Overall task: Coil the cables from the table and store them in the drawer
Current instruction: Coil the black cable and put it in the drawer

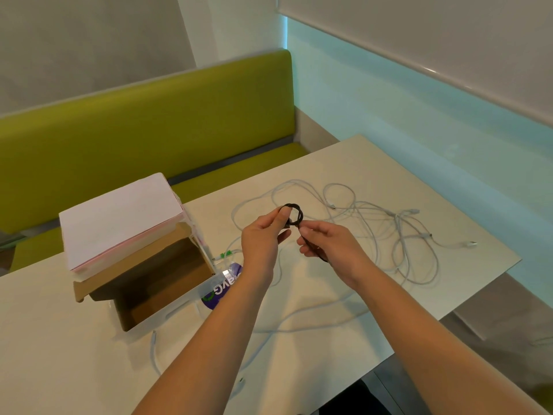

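A small black cable [296,213] is wound into a tight loop held above the table. My left hand [263,238] pinches the loop between thumb and fingers. My right hand [326,244] pinches the cable's loose tail just below the loop, and the tail runs down under my palm. Several white cables [374,232] lie tangled on the pale table [344,163] behind and to the right of my hands. More white cable [299,322] trails toward the near edge. The drawer [155,283] of a small desktop unit stands pulled open at the left, brown inside.
The white-topped drawer unit [119,217] stands at the table's left side. A purple and green label [221,287] shows at the drawer's clear front. A green bench [149,121] runs behind the table. The table's right edge drops off near a wall.
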`<state>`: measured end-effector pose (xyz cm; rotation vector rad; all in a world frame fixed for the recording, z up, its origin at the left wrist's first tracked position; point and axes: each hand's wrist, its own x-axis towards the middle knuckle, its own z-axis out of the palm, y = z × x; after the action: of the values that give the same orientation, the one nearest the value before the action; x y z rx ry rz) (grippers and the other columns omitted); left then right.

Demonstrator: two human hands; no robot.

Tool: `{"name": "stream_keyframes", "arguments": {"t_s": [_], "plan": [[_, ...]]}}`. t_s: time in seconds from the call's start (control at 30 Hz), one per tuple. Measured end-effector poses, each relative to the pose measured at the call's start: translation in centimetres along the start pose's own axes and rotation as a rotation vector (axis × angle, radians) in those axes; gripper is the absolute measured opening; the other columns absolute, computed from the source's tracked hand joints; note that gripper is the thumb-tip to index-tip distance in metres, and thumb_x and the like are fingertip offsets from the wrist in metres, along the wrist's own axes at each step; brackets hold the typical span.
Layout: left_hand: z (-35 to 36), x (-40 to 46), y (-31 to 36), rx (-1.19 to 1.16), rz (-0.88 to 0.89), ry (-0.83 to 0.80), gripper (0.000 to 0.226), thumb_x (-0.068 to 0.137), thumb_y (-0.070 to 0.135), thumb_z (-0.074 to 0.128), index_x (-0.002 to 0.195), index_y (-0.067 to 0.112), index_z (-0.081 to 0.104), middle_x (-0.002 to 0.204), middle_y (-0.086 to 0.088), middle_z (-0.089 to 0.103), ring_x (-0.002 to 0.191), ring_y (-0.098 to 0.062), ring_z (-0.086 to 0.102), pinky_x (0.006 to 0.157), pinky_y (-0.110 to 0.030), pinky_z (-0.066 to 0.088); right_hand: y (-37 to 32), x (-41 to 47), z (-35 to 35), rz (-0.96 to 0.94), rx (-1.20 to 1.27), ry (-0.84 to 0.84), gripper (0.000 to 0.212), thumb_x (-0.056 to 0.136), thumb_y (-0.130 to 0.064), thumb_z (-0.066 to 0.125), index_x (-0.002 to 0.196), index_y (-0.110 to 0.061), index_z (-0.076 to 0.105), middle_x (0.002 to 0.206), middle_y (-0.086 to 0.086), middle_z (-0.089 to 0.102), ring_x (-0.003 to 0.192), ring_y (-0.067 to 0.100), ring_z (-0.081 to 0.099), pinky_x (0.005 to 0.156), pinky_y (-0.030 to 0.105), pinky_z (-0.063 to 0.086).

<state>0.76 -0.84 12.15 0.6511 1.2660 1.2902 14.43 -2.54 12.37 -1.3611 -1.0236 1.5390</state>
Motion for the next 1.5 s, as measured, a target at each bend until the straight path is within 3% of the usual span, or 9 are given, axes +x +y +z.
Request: {"name": "stream_keyframes", "arguments": {"t_s": [0.13, 0.23, 0.47, 0.63, 0.77, 1.0, 1.2, 1.33, 1.5], "plan": [[-0.3, -0.1, -0.7, 0.084, 0.031, 0.004, 0.024, 0.089, 0.023, 0.071, 0.109, 0.011, 0.074, 0.105, -0.009, 0.073, 0.1, -0.021, 0.069, 0.081, -0.029, 0.059, 0.3, 0.1, -0.2, -0.001, -0.03, 0.015, 0.018, 0.097, -0.009, 0.057, 0.111, -0.011, 0.067, 0.081, 0.006, 0.067, 0.072, 0.015, 0.063, 0.079, 0.027, 0.054], [-0.7, 0.2, -0.5, 0.4, 0.147, -0.064, 0.01, 0.09, 0.03, 0.069, 0.097, 0.024, 0.073, 0.089, 0.004, 0.075, 0.089, -0.012, 0.069, 0.082, -0.033, 0.057, 0.1, 0.1, -0.1, -0.011, -0.122, 0.116, 0.018, 0.097, -0.011, 0.055, 0.108, -0.012, 0.069, 0.078, 0.003, 0.064, 0.068, 0.013, 0.058, 0.074, 0.024, 0.052], [-1.2, 0.8, 1.1, 0.849, 0.21, -0.271, 0.02, 0.089, 0.026, 0.069, 0.108, 0.03, 0.065, 0.081, 0.012, 0.069, 0.077, 0.001, 0.064, 0.061, -0.011, 0.041, -0.7, 0.6, 0.1, -0.138, -0.478, 0.191, 0.021, 0.095, -0.017, 0.055, 0.103, -0.021, 0.074, 0.083, -0.009, 0.065, 0.079, 0.012, 0.061, 0.071, 0.023, 0.044], [-1.3, 1.4, 1.6, 0.772, 0.113, -0.336, 0.014, 0.097, 0.028, 0.058, 0.093, 0.024, 0.072, 0.079, 0.01, 0.072, 0.071, -0.005, 0.068, 0.074, -0.024, 0.054, -0.9, 0.5, 0.1, -0.195, -0.563, 0.173, 0.019, 0.095, -0.018, 0.058, 0.105, -0.021, 0.074, 0.093, -0.008, 0.067, 0.083, 0.01, 0.061, 0.072, 0.02, 0.042], [-1.9, 2.0, 1.1, 0.668, 0.061, -0.255, 0.02, 0.098, 0.018, 0.058, 0.103, 0.006, 0.073, 0.076, 0.002, 0.07, 0.068, -0.007, 0.066, 0.07, -0.018, 0.055, -0.4, 0.4, -0.2, -0.25, -0.561, 0.151, 0.015, 0.092, -0.019, 0.064, 0.103, -0.022, 0.074, 0.091, -0.01, 0.067, 0.083, 0.005, 0.059, 0.07, 0.009, 0.041], [-2.7, 1.7, 1.3, 0.353, -0.096, -0.139, 0.014, 0.099, 0.012, 0.055, 0.102, 0.007, 0.068, 0.083, -0.002, 0.07, 0.074, -0.01, 0.067, 0.07, -0.018, 0.057, 2.4, 0.9, -1.7, -0.39, -0.948, 0.207, 0.019, 0.091, -0.016, 0.065, 0.108, -0.014, 0.075, 0.098, 0.002, 0.062, 0.101, 0.019, 0.049, 0.08, 0.017, 0.03], [-2.4, 1.5, 1.2, 0.101, -0.221, -0.174, 0.017, 0.101, 0.01, 0.051, 0.11, 0.003, 0.063, 0.091, -0.008, 0.071, 0.079, -0.013, 0.07, 0.072, -0.023, 0.06, 2.6, 1.3, -1.2, -0.169, -0.629, 0.256, 0.017, 0.091, -0.019, 0.066, 0.105, -0.019, 0.075, 0.098, -0.001, 0.066, 0.088, 0.011, 0.058, 0.07, 0.013, 0.04], [-2.5, 1.6, 1.3, 0.022, -0.229, -0.251, 0.016, 0.101, 0.008, 0.05, 0.107, 0.002, 0.064, 0.087, -0.008, 0.071, 0.084, -0.017, 0.069, 0.077, -0.028, 0.06, 2.0, 1.7, -1.0, -0.063, -0.202, 0.314, 0.014, 0.089, -0.016, 0.069, 0.101, -0.02, 0.076, 0.083, 0.004, 0.072, 0.078, 0.016, 0.066, 0.089, 0.034, 0.055], [-2.4, 1.5, 0.9, 0.161, -0.175, -0.262, 0.015, 0.101, 0.007, 0.051, 0.103, 0.009, 0.065, 0.093, -0.002, 0.071, 0.09, -0.014, 0.065, 0.075, -0.02, 0.057, 1.1, 1.9, -0.9, 0.011, 0.224, 0.277, 0.024, 0.091, -0.008, 0.066, 0.112, 0.002, 0.069, 0.094, 0.017, 0.072, 0.086, 0.026, 0.073, 0.079, 0.029, 0.06]]}}
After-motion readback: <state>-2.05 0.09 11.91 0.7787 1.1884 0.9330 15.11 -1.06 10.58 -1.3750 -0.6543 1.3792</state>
